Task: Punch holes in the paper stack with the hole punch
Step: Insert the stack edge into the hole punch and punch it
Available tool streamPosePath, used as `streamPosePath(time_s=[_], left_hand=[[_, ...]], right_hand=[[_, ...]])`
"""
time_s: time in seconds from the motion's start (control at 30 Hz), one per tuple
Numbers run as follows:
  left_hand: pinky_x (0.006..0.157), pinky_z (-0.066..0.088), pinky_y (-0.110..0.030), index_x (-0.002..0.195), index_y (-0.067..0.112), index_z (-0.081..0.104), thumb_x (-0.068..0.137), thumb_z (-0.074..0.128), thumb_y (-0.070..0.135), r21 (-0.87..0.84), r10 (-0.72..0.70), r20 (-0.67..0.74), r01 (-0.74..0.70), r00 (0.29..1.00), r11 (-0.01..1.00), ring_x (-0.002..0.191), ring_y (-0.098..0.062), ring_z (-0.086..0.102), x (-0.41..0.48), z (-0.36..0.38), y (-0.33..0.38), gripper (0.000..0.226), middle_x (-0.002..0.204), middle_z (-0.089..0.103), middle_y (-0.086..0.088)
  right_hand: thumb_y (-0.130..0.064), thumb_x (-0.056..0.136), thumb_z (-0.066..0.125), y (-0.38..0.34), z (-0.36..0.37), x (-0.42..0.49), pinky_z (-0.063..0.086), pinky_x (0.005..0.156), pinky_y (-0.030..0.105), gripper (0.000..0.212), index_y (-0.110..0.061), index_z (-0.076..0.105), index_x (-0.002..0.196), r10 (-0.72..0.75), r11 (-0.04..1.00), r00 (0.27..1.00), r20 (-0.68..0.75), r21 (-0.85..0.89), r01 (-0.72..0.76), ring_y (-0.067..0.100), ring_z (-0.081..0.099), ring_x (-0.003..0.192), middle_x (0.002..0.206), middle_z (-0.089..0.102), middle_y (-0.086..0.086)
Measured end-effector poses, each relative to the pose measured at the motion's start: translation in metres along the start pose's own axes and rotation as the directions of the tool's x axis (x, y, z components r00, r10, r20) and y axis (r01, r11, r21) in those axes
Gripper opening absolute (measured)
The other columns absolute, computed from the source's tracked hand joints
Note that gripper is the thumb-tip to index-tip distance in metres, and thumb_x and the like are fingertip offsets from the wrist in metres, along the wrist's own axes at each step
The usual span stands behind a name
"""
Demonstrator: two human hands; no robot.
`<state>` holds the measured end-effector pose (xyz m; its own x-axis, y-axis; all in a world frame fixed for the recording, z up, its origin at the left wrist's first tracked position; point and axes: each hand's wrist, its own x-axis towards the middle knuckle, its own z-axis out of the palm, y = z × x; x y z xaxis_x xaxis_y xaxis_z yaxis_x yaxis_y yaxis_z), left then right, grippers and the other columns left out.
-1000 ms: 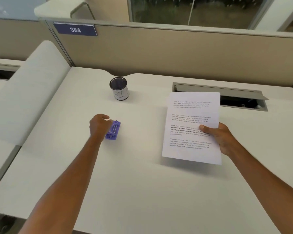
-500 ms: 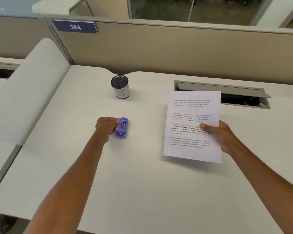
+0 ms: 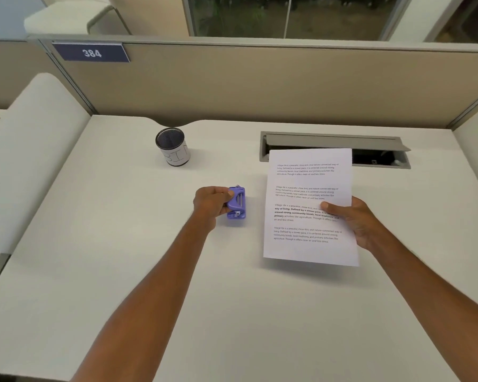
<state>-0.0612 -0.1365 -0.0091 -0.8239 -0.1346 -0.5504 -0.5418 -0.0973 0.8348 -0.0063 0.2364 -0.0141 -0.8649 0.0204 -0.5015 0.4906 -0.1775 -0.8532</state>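
The hole punch (image 3: 236,202) is gripped at mid-desk (image 3: 122,271) by the left hand (image 3: 211,204), fingers curled round it. At its three o'clock, apart, the paper stack (image 3: 309,194) (long axis twelve-to-six) is held lifted, pinched by the right hand (image 3: 353,219).

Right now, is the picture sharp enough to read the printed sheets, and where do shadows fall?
Head view: soft even light; the white printed paper stack in the right hand casts a faint shadow on the white desk below its near edge. Head view: small print is soft, bold lines clearer; the purple plastic hole punch in the left hand looks sharp.
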Motion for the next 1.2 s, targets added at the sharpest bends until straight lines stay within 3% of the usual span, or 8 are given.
streamPosePath(time_s=[0.2, 0.3, 0.5, 0.63, 0.73, 1.03, 1.2], left_hand=[[0.090, 0.067, -0.048, 0.116, -0.012, 0.074, 0.095, 0.080, 0.001, 0.018, -0.031, 0.010, 0.031, 0.999, 0.999, 0.091, -0.035, 0.076, -0.005, 0.056, -0.012, 0.026, 0.118, 0.076, -0.030], [0.091, 0.067, -0.049, 0.115, -0.010, 0.075, 0.094, 0.081, 0.002, 0.066, -0.053, 0.065, 0.048, 0.997, 0.997, 0.091, -0.034, 0.076, -0.016, 0.124, -0.025, 0.025, 0.121, 0.076, -0.029], [0.075, 0.070, -0.037, 0.114, -0.008, 0.075, 0.093, 0.082, 0.001, 0.074, -0.069, 0.042, 0.065, 0.997, 0.995, 0.094, -0.035, 0.078, -0.017, 0.131, -0.032, 0.024, 0.121, 0.077, -0.027], [0.092, 0.067, -0.051, 0.113, -0.007, 0.075, 0.093, 0.082, 0.001, 0.102, -0.080, 0.044, 0.075, 0.996, 0.992, 0.101, -0.039, 0.079, -0.020, 0.146, -0.040, 0.023, 0.121, 0.077, -0.028], [0.094, 0.066, -0.053, 0.113, -0.006, 0.075, 0.093, 0.082, 0.002, 0.103, -0.089, 0.036, 0.085, 0.995, 0.991, 0.110, -0.042, 0.078, -0.018, 0.152, -0.042, 0.023, 0.120, 0.077, -0.027], [0.094, 0.067, -0.052, 0.114, -0.004, 0.076, 0.092, 0.083, 0.003, 0.114, -0.103, 0.021, 0.100, 0.994, 0.988, 0.109, -0.042, 0.079, -0.016, 0.153, -0.050, 0.025, 0.119, 0.078, -0.025], [0.093, 0.068, -0.049, 0.115, -0.003, 0.076, 0.093, 0.084, 0.006, 0.117, -0.106, 0.030, 0.102, 0.994, 0.988, 0.108, -0.040, 0.080, -0.016, 0.152, -0.051, 0.025, 0.118, 0.079, -0.024]], right_hand=[[-0.015, 0.082, 0.092, 0.001, -0.023, -0.008, 0.066, 0.087, 0.053, 0.052, -0.013, 0.075, 0.131, 0.029, 0.999, 0.999, 0.014, -0.027, -0.029, 0.039, 0.079, 0.114, 0.128, 0.080, 0.014], [-0.013, 0.086, 0.089, 0.006, -0.082, -0.021, 0.063, 0.096, 0.059, 0.050, -0.012, 0.074, 0.133, 0.043, 0.999, 0.998, -0.041, 0.004, -0.042, 0.040, 0.078, 0.115, 0.129, 0.080, 0.014], [-0.009, 0.087, 0.087, 0.008, -0.083, -0.022, 0.064, 0.095, 0.056, 0.048, -0.009, 0.073, 0.133, 0.053, 0.999, 0.998, -0.039, -0.011, -0.053, 0.040, 0.078, 0.115, 0.128, 0.080, 0.016], [-0.006, 0.088, 0.086, 0.016, -0.096, -0.022, 0.061, 0.102, 0.058, 0.046, -0.007, 0.073, 0.133, 0.077, 0.997, 0.995, -0.062, -0.006, -0.077, 0.040, 0.078, 0.115, 0.127, 0.080, 0.016], [-0.005, 0.088, 0.085, 0.020, -0.100, -0.021, 0.061, 0.101, 0.057, 0.045, -0.007, 0.074, 0.132, 0.083, 0.996, 0.995, -0.062, -0.005, -0.084, 0.039, 0.079, 0.114, 0.126, 0.080, 0.016], [-0.004, 0.090, 0.084, 0.028, -0.100, -0.021, 0.069, 0.081, 0.044, 0.043, -0.008, 0.074, 0.131, 0.101, 0.995, 0.994, -0.050, 0.017, -0.100, 0.039, 0.079, 0.111, 0.124, 0.081, 0.015], [-0.005, 0.089, 0.085, 0.032, -0.098, -0.020, 0.068, 0.084, 0.046, 0.044, -0.008, 0.074, 0.132, 0.113, 0.994, 0.993, -0.033, 0.015, -0.113, 0.038, 0.079, 0.112, 0.126, 0.081, 0.015]])
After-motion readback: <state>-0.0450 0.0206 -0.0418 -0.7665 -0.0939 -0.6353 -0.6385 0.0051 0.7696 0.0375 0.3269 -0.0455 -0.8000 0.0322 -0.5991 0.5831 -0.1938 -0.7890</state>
